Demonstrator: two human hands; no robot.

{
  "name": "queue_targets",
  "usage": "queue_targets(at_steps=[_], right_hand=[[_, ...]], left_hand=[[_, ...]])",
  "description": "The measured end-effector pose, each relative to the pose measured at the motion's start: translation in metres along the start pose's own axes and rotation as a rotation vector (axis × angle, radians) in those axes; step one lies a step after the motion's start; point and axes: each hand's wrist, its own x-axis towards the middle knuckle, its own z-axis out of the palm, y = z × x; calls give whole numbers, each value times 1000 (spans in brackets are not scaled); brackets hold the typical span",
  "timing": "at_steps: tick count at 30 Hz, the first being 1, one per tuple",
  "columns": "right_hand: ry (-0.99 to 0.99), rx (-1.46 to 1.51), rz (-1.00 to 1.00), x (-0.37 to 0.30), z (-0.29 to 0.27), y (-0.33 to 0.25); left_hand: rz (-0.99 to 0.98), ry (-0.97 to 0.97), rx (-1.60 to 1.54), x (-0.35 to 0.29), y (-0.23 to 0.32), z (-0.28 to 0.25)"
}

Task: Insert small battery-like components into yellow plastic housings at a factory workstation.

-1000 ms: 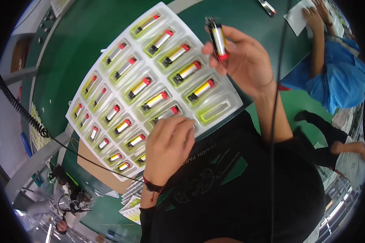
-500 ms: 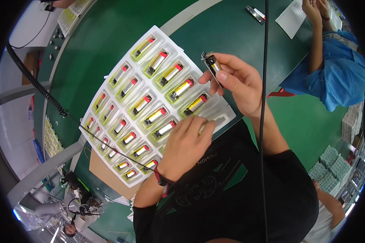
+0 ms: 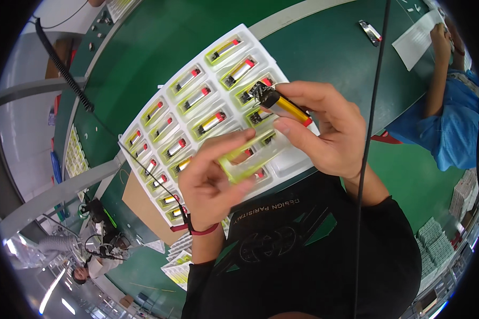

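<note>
In my right hand [image 3: 330, 127] is a small cylindrical battery cell [image 3: 288, 108], yellow in the middle, black with fine wires at one end and red at the other. Thumb and fingers grip it over the tray's right part. My left hand [image 3: 210, 173] holds a clear yellow-green plastic case [image 3: 253, 160], slightly blurred, close to the cell but apart from it. Beneath both hands lies a white moulded tray [image 3: 294, 162] with rows of compartments. Several similar cells in yellow-green cases, such as one cell [image 3: 212, 122], lie in them; my hands hide some.
A black cable [image 3: 371, 122] hangs down at the right, in front of the view. A loose battery [image 3: 370, 33] and a white sheet [image 3: 416, 40] lie on the green table near a co-worker in blue [image 3: 436, 122]. Stacked trays [image 3: 178, 266] stand at lower left.
My left hand has lifted off the tray with the clear case in it. The cell in my right hand has tilted and come nearer. The whole view has shifted slightly.
</note>
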Motion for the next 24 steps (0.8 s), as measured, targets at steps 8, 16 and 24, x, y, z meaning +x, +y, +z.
queue_targets(at_steps=[8, 16, 24], right_hand=[[-235, -158, -141, 13, 6, -19], [-374, -221, -71, 15, 12, -31], [-354, -200, -152, 15, 16, -29]], left_hand=[[25, 91, -406, 2, -10, -17], [151, 246, 229, -2, 4, -12], [169, 271, 251, -2, 3, -14]])
